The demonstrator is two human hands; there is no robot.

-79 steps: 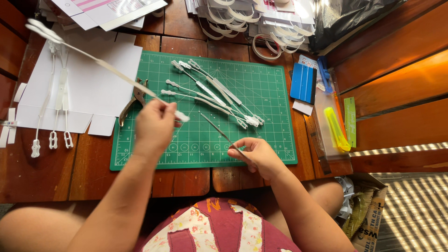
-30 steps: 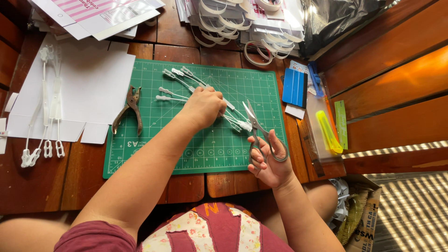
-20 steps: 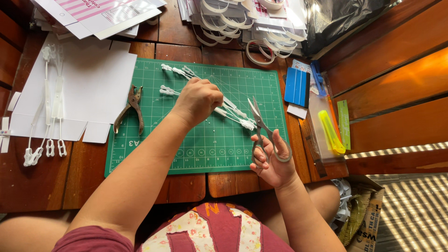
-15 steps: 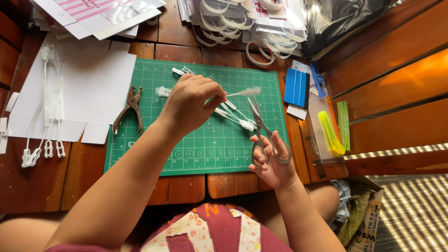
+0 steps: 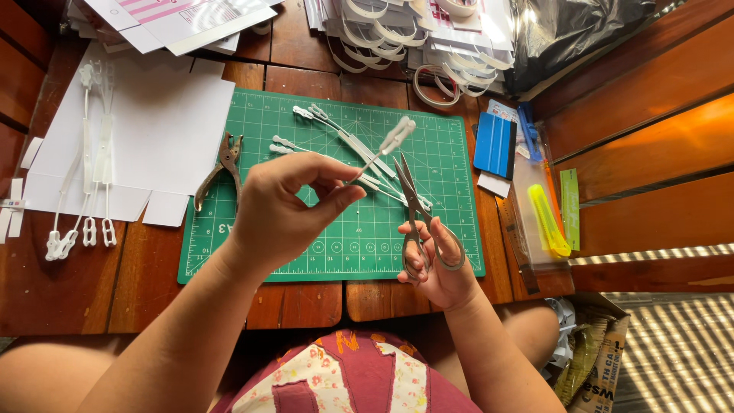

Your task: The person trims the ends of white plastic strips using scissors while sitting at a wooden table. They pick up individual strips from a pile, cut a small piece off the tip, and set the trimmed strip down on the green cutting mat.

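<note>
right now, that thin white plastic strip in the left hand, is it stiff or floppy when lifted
The white plastic strip probably has some stiffness: pinched by the left hand at one end, it juts out nearly straight. Likely very light, since fingertips alone carry it. Being so thin, it would probably flex easily if pushed.

The left hand [image 5: 287, 210] pinches a thin white plastic strip [image 5: 382, 151] above the green cutting mat [image 5: 336, 252], its knobbed end tilted up to the right. The right hand [image 5: 436, 268] holds scissors [image 5: 413, 206] with the blades slightly parted, pointing up just beside the strip. More white strips [image 5: 336, 138] and pliers [image 5: 222, 168] lie on the mat.
</note>
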